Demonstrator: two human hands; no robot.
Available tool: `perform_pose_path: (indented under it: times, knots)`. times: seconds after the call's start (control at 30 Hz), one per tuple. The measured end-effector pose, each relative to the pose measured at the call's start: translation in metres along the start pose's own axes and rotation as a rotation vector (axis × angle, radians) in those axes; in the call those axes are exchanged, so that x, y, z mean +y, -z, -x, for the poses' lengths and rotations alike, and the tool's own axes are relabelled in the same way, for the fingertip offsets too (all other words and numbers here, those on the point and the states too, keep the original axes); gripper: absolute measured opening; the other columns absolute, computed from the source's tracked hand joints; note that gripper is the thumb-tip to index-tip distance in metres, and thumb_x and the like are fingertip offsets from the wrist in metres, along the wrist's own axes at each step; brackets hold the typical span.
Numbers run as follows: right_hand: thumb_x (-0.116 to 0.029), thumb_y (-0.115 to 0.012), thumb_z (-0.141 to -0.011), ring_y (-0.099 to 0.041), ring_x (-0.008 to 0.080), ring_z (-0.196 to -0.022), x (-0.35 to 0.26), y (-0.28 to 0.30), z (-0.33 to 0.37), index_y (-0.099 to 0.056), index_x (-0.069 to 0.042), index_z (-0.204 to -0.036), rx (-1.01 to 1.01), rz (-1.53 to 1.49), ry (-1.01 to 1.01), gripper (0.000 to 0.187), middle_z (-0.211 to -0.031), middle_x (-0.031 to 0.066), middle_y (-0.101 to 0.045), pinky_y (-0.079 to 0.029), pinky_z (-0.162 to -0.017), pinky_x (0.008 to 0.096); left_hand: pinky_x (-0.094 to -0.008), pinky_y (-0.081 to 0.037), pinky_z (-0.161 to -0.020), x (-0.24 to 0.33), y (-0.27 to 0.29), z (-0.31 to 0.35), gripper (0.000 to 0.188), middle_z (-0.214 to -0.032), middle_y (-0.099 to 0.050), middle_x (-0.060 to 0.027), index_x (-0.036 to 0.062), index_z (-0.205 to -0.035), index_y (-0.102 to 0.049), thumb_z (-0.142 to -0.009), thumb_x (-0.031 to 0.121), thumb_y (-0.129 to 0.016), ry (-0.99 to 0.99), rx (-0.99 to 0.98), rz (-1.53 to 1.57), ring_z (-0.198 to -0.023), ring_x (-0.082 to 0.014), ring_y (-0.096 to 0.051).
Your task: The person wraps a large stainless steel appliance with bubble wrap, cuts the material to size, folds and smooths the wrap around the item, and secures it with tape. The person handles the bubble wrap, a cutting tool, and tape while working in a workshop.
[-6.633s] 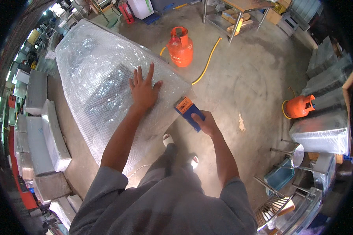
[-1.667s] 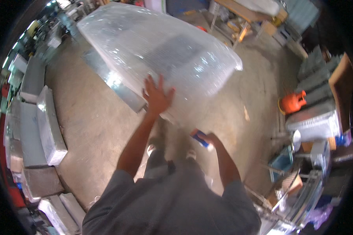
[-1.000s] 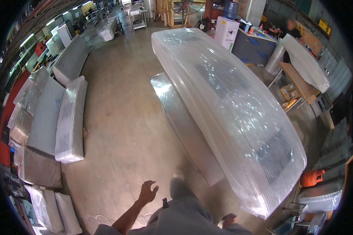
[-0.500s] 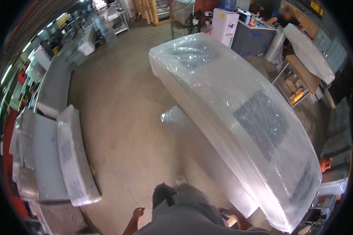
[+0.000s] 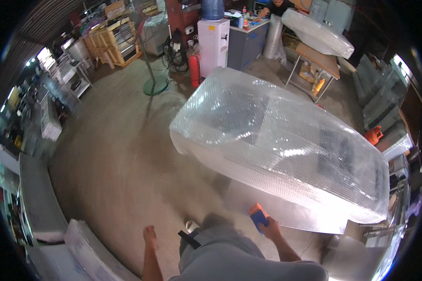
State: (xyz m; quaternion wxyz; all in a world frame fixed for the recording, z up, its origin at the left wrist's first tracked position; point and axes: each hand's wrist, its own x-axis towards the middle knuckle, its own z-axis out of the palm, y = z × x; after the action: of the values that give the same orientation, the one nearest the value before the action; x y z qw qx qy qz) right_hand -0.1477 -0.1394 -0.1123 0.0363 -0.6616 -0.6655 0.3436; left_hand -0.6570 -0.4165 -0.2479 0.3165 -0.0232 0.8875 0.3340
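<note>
A blue and orange box-shaped object [image 5: 259, 217] is gripped in my right hand [image 5: 270, 229], beside the near edge of a large wrapped piece. Its exact kind cannot be made out. My left hand [image 5: 150, 235] hangs over the floor at my left side, loosely open with nothing in it. In front of me and to the right lies the large long piece in clear bubble wrap [image 5: 276, 136], with darker panels showing through. A flat shiny metal sheet [image 5: 286, 210] sticks out from under its near side, close to my right hand.
Long wrapped panels [image 5: 40, 196] lie on the left. Ahead stand a round-based pole [image 5: 155, 86], a red fire extinguisher [image 5: 194, 68] and a water dispenser [image 5: 213, 47]. Another person [image 5: 279, 7] is at a counter at the back. A small table [image 5: 319, 61] holds another wrapped piece [image 5: 316, 33].
My view has turned to the right, and the large wrapped piece looks more crosswise. My right hand has come forward from beside my body, bringing the blue and orange object into plain sight.
</note>
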Motion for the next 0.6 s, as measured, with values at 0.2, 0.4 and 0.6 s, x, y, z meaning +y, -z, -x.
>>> perform_pose_path:
  times: [0.2,0.4,0.6]
  knots:
    - [-0.035,-0.068,-0.078,-0.063,0.0306,-0.064,-0.171,0.020,0.026,-0.065,0.008,-0.099,0.422,-0.480,0.363,0.048,-0.073,0.0184,-0.063,-0.050,-0.061,0.0389,-0.0400,-0.041,-0.111,0.381,0.015,-0.106,0.057,-0.139,-0.058,-0.0204,-0.0055,-0.139,-0.053,-0.104,0.039,-0.053,-0.553,-0.126,-0.012,-0.132,-0.0322,-0.054]
    - [-0.028,-0.069,-0.084,-0.064,0.0433,-0.082,-0.309,0.064,-0.101,-0.055,0.014,-0.123,1.010,-0.179,0.413,0.060,-0.094,0.0263,-0.063,-0.053,-0.074,0.0463,-0.0335,-0.047,-0.099,0.611,-0.079,-0.127,0.048,-0.123,-0.067,-0.0129,-0.0004,-0.134,-0.058,-0.102,0.034,-0.059,-1.060,-0.479,-0.037,-0.114,-0.0221,-0.063]
    - [-0.029,-0.068,-0.093,-0.063,0.0476,-0.075,-0.324,0.137,-0.233,-0.056,0.002,-0.099,1.122,0.287,0.027,0.034,-0.083,0.0278,-0.065,-0.049,-0.068,0.0554,-0.0299,-0.049,-0.093,0.742,-0.154,-0.139,0.041,-0.117,-0.069,-0.0105,0.0010,-0.132,-0.060,-0.101,0.029,-0.061,-1.148,-0.798,-0.034,-0.107,-0.0167,-0.064]
